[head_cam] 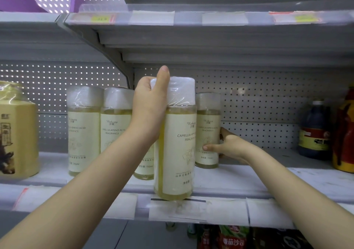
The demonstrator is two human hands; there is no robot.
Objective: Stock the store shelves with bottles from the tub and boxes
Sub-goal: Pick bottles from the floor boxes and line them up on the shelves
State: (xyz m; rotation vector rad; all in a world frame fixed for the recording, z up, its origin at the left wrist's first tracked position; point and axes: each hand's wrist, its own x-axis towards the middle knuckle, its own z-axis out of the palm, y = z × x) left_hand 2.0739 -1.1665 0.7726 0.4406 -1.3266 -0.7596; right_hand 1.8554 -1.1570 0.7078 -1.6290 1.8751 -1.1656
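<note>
- The left hand (pixel 151 103) has the held bottle (pixel 178 143) only by its film-wrapped cap end. The body hangs below the grip, and slick wrap with a full bottle could let it slide through or swing.
- Its base sits about level with the front lip of the shelf (pixel 239 179). If pushed in without a lift, it may catch the lip and tip back toward the person.
- The slot is tight, with a row bottle (pixel 143 168) to the left behind the forearm and the right bottle (pixel 207 132) just beside it. A crooked entry could knock either over, and the row (pixel 99 130) further left could follow.
- The right bottle stands on the shelf; a hard shove there could topple it toward the back panel.
- Left fingers: curled tight round the cap end with the thumb up along the front. The rest are hidden behind the bottle.
- The right hand (pixel 228 145) clasps the right bottle low on its label, thumb across the front and fingers (pixel 224 131) round the far side, spread only to the bottle's width.
</note>
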